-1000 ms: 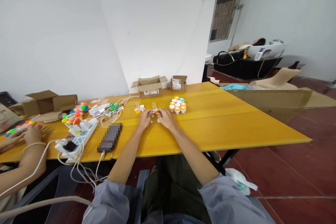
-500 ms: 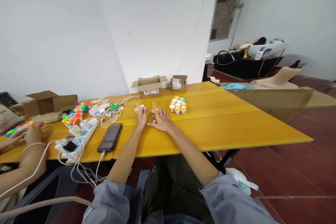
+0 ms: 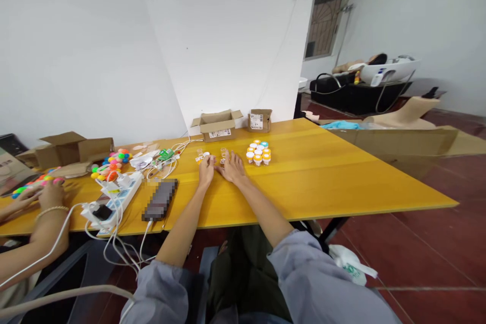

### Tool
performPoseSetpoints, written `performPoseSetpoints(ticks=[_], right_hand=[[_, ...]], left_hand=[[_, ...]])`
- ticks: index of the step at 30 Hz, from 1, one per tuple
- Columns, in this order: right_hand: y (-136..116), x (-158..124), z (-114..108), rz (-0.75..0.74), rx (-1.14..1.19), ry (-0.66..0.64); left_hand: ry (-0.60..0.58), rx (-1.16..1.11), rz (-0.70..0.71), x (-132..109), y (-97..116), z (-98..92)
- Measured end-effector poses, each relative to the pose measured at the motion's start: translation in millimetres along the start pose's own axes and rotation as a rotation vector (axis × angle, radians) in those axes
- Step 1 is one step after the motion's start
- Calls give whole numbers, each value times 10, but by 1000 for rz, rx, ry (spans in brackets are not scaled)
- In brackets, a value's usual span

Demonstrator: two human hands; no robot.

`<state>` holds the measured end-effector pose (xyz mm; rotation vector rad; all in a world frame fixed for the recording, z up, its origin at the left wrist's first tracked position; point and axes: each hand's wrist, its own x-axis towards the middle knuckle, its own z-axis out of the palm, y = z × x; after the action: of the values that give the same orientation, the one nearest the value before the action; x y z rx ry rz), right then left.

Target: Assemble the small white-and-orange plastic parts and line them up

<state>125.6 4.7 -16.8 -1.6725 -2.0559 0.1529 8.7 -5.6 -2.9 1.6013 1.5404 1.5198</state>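
My left hand (image 3: 206, 172) is closed, its fingertips pressed together behind a round white lid (image 3: 206, 154). What it pinches, if anything, is hidden. A small clear plastic jar (image 3: 199, 152) stands just left of those fingertips, with small printed white and orange pieces at its base. My right hand (image 3: 233, 168) lies low over the table, fingers spread and thumb pointing toward my left hand. Another clear jar (image 3: 223, 152) stands by its index finger. To the right is a cluster of several small jars (image 3: 258, 152) with white, orange and blue lids.
Two cardboard boxes (image 3: 218, 126) (image 3: 259, 120) stand by the wall. On the left of the yellow table (image 3: 322, 177) are a phone (image 3: 161, 200), a power strip (image 3: 127, 192), tangled cables and colourful balls (image 3: 114, 164). A co-worker's hands (image 3: 49, 195) work at far left.
My right hand has shifted slightly, its thumb now nearer my left hand. The small white piece beside that thumb is no longer visible. My left hand stays by the lid.
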Motion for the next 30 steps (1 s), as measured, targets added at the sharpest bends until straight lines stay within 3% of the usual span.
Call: performPoseSetpoints(ticks=[9,15,21,30], right_hand=[[-14,181,43,12,-8,61],[-12,330,83,4,19,74],[-44,476,74,19,21,48],[-52,696,147,-14,23,48]], left_hand=[[48,71,90,-24,-16,1],[47,81,71,-45,-34,17],[15,156,56,-62,-148,44],[-4,329,160,-121,-353,118]])
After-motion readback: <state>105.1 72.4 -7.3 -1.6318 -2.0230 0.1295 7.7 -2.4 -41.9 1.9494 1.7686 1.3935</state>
